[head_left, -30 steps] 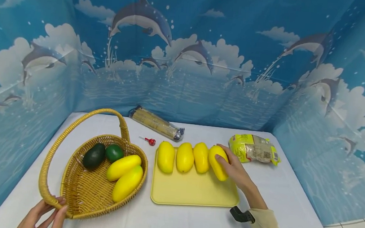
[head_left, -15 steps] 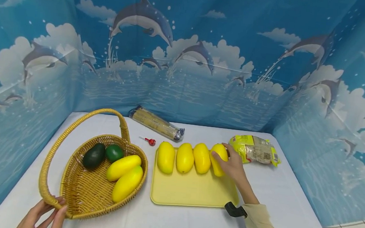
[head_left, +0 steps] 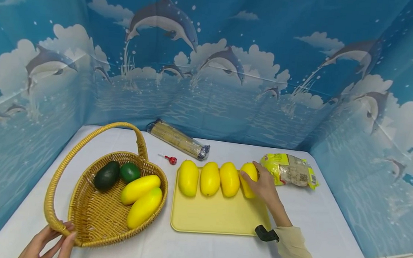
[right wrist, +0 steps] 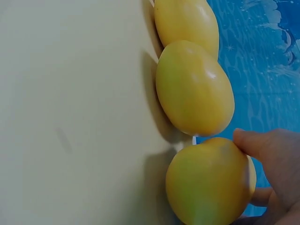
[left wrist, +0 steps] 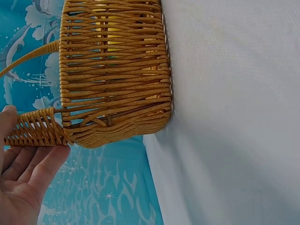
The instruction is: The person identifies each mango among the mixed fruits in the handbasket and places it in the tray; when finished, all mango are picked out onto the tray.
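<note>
My right hand [head_left: 263, 184] grips a yellow mango [head_left: 248, 181] at the right end of a row on the yellow tray [head_left: 217, 220]; thumb and fingers lie on either side of it in the right wrist view. Three other mangoes stand to its left, the nearest being a mango [right wrist: 194, 87]. My left hand [head_left: 50, 244] pinches the handle's base on the wicker basket [head_left: 95, 217], its thumb and fingers on the weave [left wrist: 37, 129]. Inside the basket lie a dark avocado [head_left: 107, 176], a green avocado-like fruit [head_left: 129, 173] and two yellow mangoes [head_left: 144, 208].
Behind the tray lie a red lollipop [head_left: 172, 160] and a clear-wrapped bundle of noodles [head_left: 178, 139]. A yellow bag [head_left: 289, 170] sits just beyond the right hand. The dolphin-print curtain [head_left: 208, 104] closes the white table's back and sides.
My right hand has shifted the rightmost mango slightly back and into line with the other mangoes on the tray. The left hand stays at the basket handle.
</note>
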Demonstrator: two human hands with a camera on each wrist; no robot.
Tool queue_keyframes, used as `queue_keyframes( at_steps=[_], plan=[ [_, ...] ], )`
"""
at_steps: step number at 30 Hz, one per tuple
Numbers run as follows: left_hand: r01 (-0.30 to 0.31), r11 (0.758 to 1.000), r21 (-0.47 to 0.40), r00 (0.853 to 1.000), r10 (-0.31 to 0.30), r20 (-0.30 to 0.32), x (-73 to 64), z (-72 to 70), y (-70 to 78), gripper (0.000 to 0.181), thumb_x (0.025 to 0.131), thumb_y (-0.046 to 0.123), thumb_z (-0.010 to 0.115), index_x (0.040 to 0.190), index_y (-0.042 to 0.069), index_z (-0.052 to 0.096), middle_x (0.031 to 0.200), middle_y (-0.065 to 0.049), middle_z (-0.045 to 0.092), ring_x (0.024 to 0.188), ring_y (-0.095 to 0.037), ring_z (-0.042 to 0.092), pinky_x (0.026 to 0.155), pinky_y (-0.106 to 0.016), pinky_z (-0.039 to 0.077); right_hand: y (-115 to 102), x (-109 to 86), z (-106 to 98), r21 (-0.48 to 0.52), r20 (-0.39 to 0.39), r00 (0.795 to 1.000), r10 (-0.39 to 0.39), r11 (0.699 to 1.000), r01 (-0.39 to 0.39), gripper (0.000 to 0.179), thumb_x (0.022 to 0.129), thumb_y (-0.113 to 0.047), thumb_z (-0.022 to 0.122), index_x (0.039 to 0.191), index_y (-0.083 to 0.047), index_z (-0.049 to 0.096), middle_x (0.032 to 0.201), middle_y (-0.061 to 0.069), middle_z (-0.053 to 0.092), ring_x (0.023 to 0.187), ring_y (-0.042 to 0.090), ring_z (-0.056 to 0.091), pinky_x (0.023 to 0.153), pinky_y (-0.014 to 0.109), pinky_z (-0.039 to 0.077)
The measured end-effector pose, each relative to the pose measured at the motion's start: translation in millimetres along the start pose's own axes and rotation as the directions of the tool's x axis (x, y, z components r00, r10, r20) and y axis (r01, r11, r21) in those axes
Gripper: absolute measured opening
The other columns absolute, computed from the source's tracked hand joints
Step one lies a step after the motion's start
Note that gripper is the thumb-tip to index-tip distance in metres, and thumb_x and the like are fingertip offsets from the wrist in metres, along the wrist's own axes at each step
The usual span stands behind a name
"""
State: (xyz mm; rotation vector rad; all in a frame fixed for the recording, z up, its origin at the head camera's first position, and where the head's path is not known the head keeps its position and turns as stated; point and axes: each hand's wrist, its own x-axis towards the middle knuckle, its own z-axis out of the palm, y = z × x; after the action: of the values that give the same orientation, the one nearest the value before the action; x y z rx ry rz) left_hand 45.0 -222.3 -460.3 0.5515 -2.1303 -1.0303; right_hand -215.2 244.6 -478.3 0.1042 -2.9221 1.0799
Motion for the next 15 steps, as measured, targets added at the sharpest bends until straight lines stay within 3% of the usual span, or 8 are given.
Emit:
queue_keyframes(
  at_steps=[3,8,15],
  plan=[
    [-0.006,1.000,0.003,1.000,0.006,-0.007,0.0,-0.1,0.1,0.033,0.092,-0.010,0.079,0.123,-0.007,0.068,0.109,-0.010,0.070,0.105,0.018,0.052,0.082,0.005,0.046,0.6,1.7,0.5,-0.017,0.011,1.000,-0.005,1.000,0.005,0.073,0.109,-0.033,0.067,0.161,0.009,0.039,0.162,0.035,0.041,0.149,0.051,0.041,0.124,0.067,0.038],
    [-0.020,1.000,-0.003,1.000,0.020,-0.019,-1.2,-0.3,-0.2,0.034,0.092,-0.010,0.079,0.124,-0.006,0.068,0.108,-0.005,0.070,0.106,0.017,0.053,0.083,0.004,0.047,1.0,4.1,1.1,-0.025,0.020,1.000,-0.007,1.000,0.007,0.073,0.109,-0.034,0.067,0.160,0.010,0.039,0.162,0.036,0.041,0.149,0.052,0.040,0.124,0.067,0.038],
    [-0.022,1.000,0.004,1.000,0.022,-0.014,-1.8,-0.8,2.5,0.034,0.093,-0.009,0.079,0.125,-0.007,0.068,0.112,-0.017,0.073,0.107,0.018,0.052,0.083,0.005,0.046,1.4,7.0,2.5,-0.053,0.020,1.000,-0.015,0.998,0.016,0.074,0.108,-0.037,0.068,0.158,0.011,0.042,0.157,0.037,0.047,0.144,0.052,0.047,0.121,0.066,0.043]
  ],
)
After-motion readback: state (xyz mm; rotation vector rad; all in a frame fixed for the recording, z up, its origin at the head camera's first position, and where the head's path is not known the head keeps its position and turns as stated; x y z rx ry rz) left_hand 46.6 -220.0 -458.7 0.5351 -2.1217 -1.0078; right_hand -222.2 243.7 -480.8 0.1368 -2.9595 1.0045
